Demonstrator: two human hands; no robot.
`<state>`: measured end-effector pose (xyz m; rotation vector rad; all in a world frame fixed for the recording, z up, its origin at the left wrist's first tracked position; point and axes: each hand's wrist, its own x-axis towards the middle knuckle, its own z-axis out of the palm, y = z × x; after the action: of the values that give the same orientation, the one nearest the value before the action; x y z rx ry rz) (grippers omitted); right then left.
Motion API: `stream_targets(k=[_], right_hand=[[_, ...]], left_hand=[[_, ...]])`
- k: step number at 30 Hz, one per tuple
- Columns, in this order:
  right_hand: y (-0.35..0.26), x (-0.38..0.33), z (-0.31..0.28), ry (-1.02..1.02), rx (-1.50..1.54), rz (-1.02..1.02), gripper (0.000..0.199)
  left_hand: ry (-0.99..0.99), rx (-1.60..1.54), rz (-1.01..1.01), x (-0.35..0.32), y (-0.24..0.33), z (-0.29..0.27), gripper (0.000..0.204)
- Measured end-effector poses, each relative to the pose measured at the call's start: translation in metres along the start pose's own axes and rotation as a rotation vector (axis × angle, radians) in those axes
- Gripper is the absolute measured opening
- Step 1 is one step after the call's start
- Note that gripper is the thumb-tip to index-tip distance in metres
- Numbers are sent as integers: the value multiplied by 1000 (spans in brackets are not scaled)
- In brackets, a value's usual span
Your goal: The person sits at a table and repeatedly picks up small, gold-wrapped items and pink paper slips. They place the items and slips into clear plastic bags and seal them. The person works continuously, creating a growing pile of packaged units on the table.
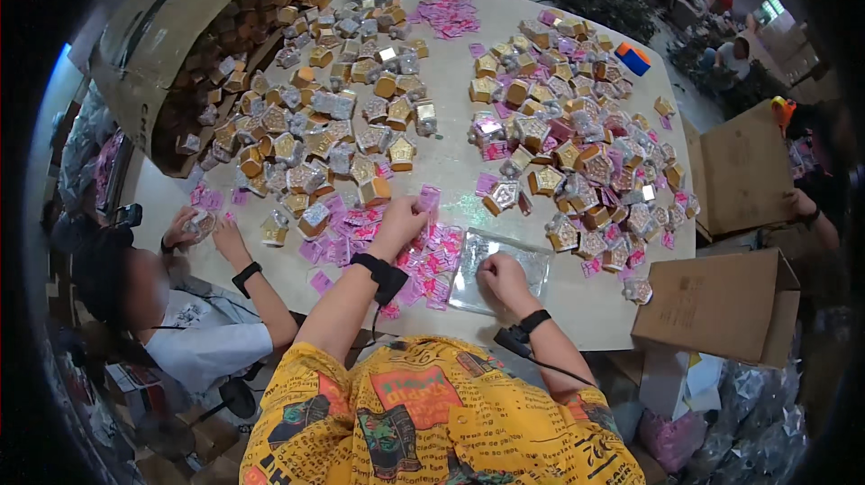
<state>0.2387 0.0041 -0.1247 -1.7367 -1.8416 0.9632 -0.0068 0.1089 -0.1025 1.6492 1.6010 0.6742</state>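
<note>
Yellow printed sleeves lead up to both hands at lower centre. Right hand (pixel 505 279) presses, fingers curled, on a clear plastic sheet (pixel 505 264); left hand (pixel 399 219) pinches a small pink paper tag (pixel 429 197) above the pink tag pile (pixel 423 260). Many gold and silver house-shaped boxes (pixel 577 151) fill the table's middle and upper right, seemingly unfinished. A co-worker's hands (pixel 203 228) work at left; cardboard cartons (pixel 721 305) crowd the right.

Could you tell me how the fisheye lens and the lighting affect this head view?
Head view: black vignette rings the frame; the table edge bows outward; the clear plastic sheet under the right hand shows soft glare; the left hand reads sharp; far corners go dark and blurry.
</note>
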Motion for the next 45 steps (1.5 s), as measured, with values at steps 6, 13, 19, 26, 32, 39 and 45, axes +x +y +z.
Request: stream_targets(k=[6,13,19,26,32,39,45], right_hand=[[-24,-16,-29,192,61,-175,6],[-16,-21,-42,198,804,202,8],[-9,-25,-49,204,828,213,7],[6,-31,-35,196,824,135,5],[-12,-31,-45,142,1074,265,2],[-41,-23,-43,263,1338,354,7],[-55,-27,-46,232,1432,400,8]], left_hand=[[-80,-492,-67,-28,34,-37,9],[-8,-672,-75,-49,53,-28,6],[-82,-766,-107,-59,64,-16,9],[-36,-874,-152,-66,72,-11,11],[-29,-787,-108,-78,77,10,10],[-224,-757,-136,-95,108,37,11],[-246,-705,-94,-95,114,43,15]])
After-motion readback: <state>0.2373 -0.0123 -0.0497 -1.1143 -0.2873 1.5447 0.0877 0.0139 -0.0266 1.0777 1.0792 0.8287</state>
